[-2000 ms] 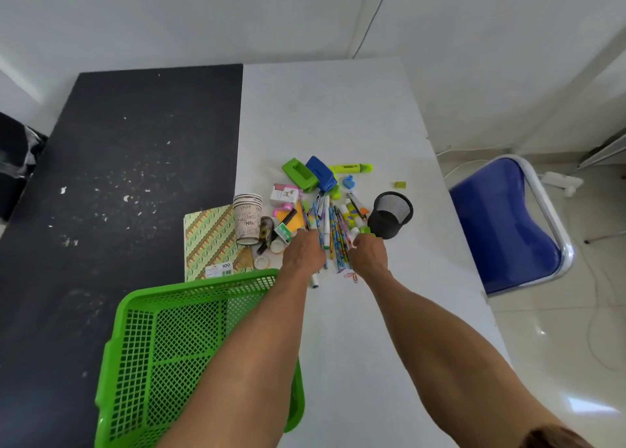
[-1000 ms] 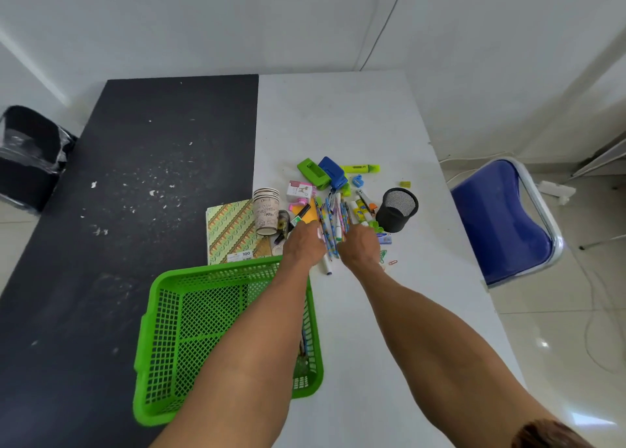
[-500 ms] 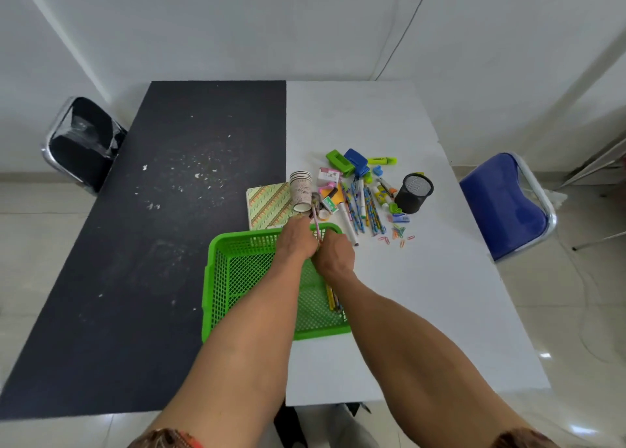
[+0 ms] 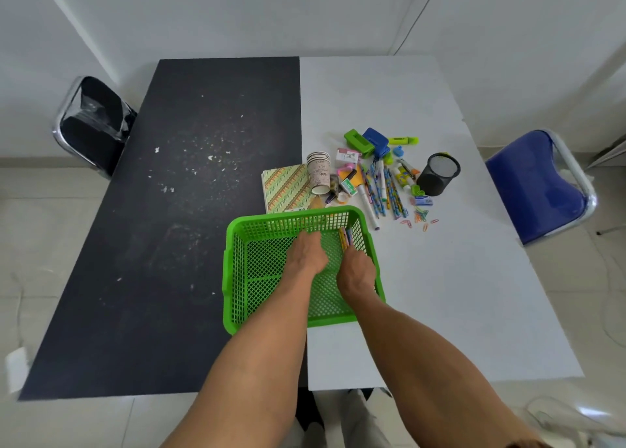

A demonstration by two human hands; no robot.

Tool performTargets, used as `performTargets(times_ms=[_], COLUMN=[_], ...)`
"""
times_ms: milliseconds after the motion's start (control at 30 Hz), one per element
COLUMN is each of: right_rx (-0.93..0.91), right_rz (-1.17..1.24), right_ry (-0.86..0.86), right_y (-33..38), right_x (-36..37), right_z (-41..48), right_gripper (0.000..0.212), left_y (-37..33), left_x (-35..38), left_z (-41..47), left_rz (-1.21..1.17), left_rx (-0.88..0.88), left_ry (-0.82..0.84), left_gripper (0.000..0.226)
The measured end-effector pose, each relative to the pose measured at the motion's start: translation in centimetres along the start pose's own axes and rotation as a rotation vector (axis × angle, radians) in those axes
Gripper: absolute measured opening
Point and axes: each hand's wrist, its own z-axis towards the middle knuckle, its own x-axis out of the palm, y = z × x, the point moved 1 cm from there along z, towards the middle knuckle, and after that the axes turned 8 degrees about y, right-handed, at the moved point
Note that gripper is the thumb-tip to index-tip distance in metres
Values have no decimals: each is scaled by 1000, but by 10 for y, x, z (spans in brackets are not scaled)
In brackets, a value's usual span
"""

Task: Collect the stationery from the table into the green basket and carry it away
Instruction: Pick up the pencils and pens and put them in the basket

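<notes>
1. Now right hand (image 4: 356, 269) is gripping pencils (image 4: 345, 237) inside green basket (image 4: 237, 231); left hand (image 4: 307, 253) is lying flat, fingers down, grip unclear.
2. Basket is straddling the table (image 4: 440, 295) seam.
3. Remaining stationery (image 4: 382, 183) is lying just beyond it.

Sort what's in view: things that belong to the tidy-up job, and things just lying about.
Job:
green basket
pencils in basket
pencils on table
notebook
mesh pen cup
paper clips
left hand
right hand

Not part of it:
blue chair
black chair
</notes>
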Motion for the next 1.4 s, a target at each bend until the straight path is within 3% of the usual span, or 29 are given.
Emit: performTargets(times_ms=[533,800,933,1067,1400], right_rx=[-24,-51,54,171,206], right_rz=[-45,83,179,269,322], right_ry=[21,-130,-194,-143,-32], right_y=[5,5,-18,-54,-127], right_x=[4,-57,-84,-97,-86], right_z=[6,28,49,72,161], right_gripper=[25,21,23,26,27], left_y=[0,-44,-72,-91,-141], left_x=[1,-30,-39,-35,1], left_z=[11,22,33,53,128], left_rz=[-2,-3,36,27,-11], left_rx=[21,88,121,152,124], left_ry=[-7,-92,-104,-88,-93], left_gripper=[46,38,40,38,35])
